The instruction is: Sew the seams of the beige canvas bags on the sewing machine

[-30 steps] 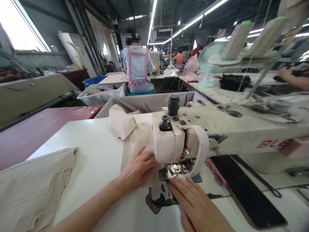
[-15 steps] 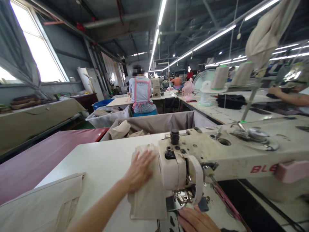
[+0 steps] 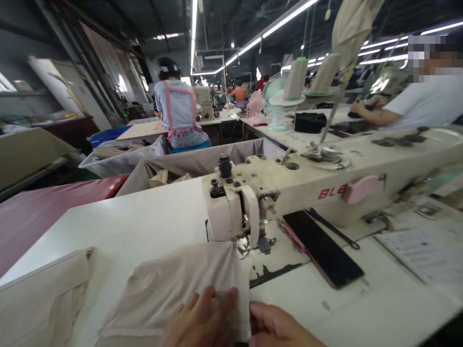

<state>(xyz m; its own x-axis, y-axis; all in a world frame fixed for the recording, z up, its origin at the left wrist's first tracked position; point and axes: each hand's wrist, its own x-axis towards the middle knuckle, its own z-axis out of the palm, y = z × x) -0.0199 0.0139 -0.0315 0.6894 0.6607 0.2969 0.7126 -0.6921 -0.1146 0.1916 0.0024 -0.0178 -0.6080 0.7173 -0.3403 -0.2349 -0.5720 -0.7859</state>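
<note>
A beige fabric piece (image 3: pixel 181 279) lies on the white table, its far right corner at the presser foot (image 3: pixel 243 248) of a sewing machine (image 3: pixel 231 193). My left hand (image 3: pixel 206 318) rests on this cloth near its right edge, fingers stretched out and slightly apart. Beside it, my right hand (image 3: pixel 278 327) is closed at the cloth's right edge, fingers and thumb together on the border. The lower parts of both hands run out of the picture. Another stack of beige fabric (image 3: pixel 47 299) lies at the left.
To the right of the machine head lie a black phone (image 3: pixel 321 250) and a printed sheet (image 3: pixel 427 250). Behind the table stands a cloth-lined bin (image 3: pixel 202 164) with fabric. One co-worker (image 3: pixel 177 106) sits ahead with back turned; another person (image 3: pixel 423 96) works at the right.
My view has turned right. My left hand has come back from beside the machine head towards me. The cloth now spreads wide before the presser foot, and my right hand has moved to its edge.
</note>
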